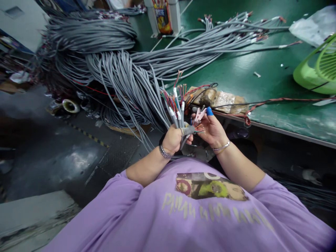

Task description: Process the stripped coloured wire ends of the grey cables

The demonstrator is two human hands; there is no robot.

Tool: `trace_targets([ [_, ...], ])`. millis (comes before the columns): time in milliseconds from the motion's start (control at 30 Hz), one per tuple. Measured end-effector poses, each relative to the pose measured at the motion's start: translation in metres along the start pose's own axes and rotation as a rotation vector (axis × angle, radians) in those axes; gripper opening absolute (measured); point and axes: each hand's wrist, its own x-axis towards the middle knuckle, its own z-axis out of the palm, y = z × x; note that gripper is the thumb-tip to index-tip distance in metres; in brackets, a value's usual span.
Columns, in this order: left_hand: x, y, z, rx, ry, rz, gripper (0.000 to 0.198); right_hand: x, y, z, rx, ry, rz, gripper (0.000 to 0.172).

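Note:
My left hand (172, 140) is closed around several grey multi-core cables (180, 122). Their stripped ends fan upward in thin coloured wires (173, 99), with white bands just below. One cable (188, 131) lies crosswise over the left thumb, its coloured wire ends pointing at my right hand. My right hand (214, 131), with a blue cover (209, 111) on one fingertip, is closed on a small pink clip (200, 115) beside those wire ends. Its lower fingers are partly hidden. Behind both hands, a taped brown block (228, 99) sits at the table edge.
A large heap of grey cables (91, 35) hangs over the table's left side, and more cables (210, 45) stretch across the green table (262, 73). A green plastic basket (304, 75) and a clear plastic bag (312, 26) are at the right. Red and black leads (283, 100) run along the edge.

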Motion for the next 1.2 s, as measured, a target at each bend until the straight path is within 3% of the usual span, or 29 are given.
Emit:
trace_targets([
  [167, -0.008, -0.006, -0.002, -0.042, 0.002, 0.063, 0.034, -0.003, -0.004, 0.002, -0.051, 0.0, 0.038, 0.049],
  [400, -0.012, -0.013, 0.003, -0.068, 0.106, 0.182, 0.033, -0.003, -0.003, 0.003, -0.063, 0.002, -0.033, 0.025],
  [567, -0.007, -0.017, 0.006, -0.059, 0.118, 0.197, 0.034, 0.004, 0.004, -0.002, -0.072, 0.038, -0.106, 0.039],
  [733, -0.003, -0.021, 0.006, -0.048, 0.117, 0.209, 0.034, 0.012, 0.007, -0.003, -0.033, -0.044, -0.045, 0.046],
  [1200, 0.003, -0.026, 0.003, -0.032, 0.126, 0.2, 0.036, 0.022, 0.014, -0.006, 0.029, -0.022, -0.124, 0.042],
])
